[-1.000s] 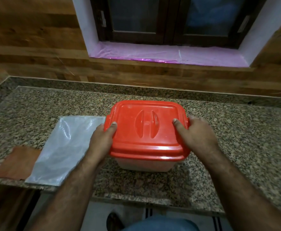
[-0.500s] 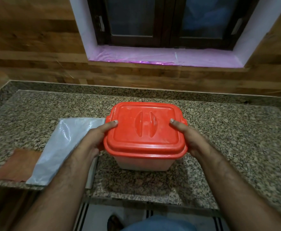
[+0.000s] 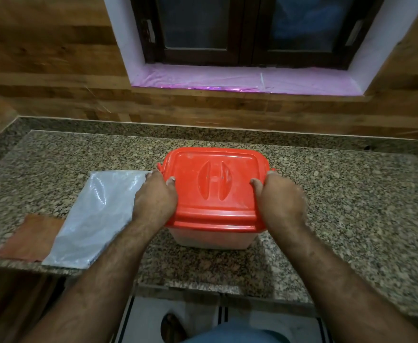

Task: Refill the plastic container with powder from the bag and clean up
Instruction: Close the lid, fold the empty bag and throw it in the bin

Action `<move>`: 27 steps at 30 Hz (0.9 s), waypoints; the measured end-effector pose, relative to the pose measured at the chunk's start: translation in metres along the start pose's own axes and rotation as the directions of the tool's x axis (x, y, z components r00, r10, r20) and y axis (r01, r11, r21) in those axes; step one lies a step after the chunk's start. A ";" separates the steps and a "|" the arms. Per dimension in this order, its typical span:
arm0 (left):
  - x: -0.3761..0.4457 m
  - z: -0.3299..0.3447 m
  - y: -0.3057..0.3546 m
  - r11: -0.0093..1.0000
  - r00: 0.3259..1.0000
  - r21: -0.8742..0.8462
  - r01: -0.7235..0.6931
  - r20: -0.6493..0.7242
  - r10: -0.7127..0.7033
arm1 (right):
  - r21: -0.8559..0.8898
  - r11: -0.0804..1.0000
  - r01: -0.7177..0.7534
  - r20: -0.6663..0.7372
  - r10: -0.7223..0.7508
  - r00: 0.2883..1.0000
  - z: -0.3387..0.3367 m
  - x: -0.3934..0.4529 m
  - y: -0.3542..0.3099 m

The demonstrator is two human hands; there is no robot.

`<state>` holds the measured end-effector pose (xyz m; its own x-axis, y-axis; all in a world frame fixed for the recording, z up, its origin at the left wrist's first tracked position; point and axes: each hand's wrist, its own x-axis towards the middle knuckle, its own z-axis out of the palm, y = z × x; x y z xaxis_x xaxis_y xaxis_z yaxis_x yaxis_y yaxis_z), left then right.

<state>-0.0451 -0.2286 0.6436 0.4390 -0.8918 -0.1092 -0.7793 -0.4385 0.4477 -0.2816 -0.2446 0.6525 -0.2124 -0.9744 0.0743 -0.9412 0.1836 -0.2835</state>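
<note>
On the granite counter [image 3: 339, 206], below the window [image 3: 247, 28], the container [image 3: 210, 237] stands with its red lid [image 3: 215, 189] on, and both hands have closed in on that lid again. Half a second ago the fingers lay stretched flat, reaching across the lid from either side; a second ago they were hooked over its edges. Now the left hand [image 3: 154, 200] has curled round the lid's left edge, thumb on top and fingers wrapped down the side, and the right hand [image 3: 281, 199] grips the right edge the same way, thumb on the lid and knuckles bunched. Neither hand is loose; each holds the rim firmly.

The lid looks level and its skirt overlaps the pale tub all round, so it appears seated rather than lifted. Judging from the repeated pressing and re-gripping, the person is probably snapping the lid shut along its edges, which would put the refill itself behind them. Whether the latches have caught cannot be told, and the powder level is hidden by the lid.

Left of the container, just beside the left hand, the bag [image 3: 96, 216] lies flat and slack on the counter, seemingly emptied. It overlaps a brown cloth [image 3: 29, 238] near the counter's front edge. If the lid is indeed closed, clearing the bag and wiping down would be what remains.
</note>
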 end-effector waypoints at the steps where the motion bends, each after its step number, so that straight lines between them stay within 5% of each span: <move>1: 0.000 0.001 0.000 1.000 1.000 0.003 0.001 0.001 -0.001 | -0.040 0.999 0.031 0.013 -0.030 0.999 0.001 -0.003 -0.002; 4: 0.001 0.004 -0.007 0.999 0.999 -0.001 -0.033 0.002 0.033 | -0.074 0.995 0.069 0.054 -0.065 0.996 0.002 -0.009 -0.012; 10: -0.022 0.021 -0.011 0.898 0.900 0.135 -0.419 -0.065 0.430 | -0.030 0.965 0.261 0.148 -0.254 0.956 0.017 -0.032 0.002; 17: -0.024 0.029 -0.018 0.858 0.859 0.218 -0.465 -0.120 0.497 | 0.121 0.944 0.308 -0.032 -0.306 0.951 0.043 -0.034 0.022; 27: 0.037 0.034 0.004 0.847 0.844 0.215 -0.486 -0.137 0.519 | 0.072 0.946 0.315 -0.091 -0.308 0.947 0.054 0.023 0.001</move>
<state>-0.0468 -0.2672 0.6113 0.0277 -0.9648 0.2616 -0.9697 0.0376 0.2414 -0.2734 -0.2738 0.6022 0.0650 -0.9675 0.2443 -0.9387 -0.1423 -0.3139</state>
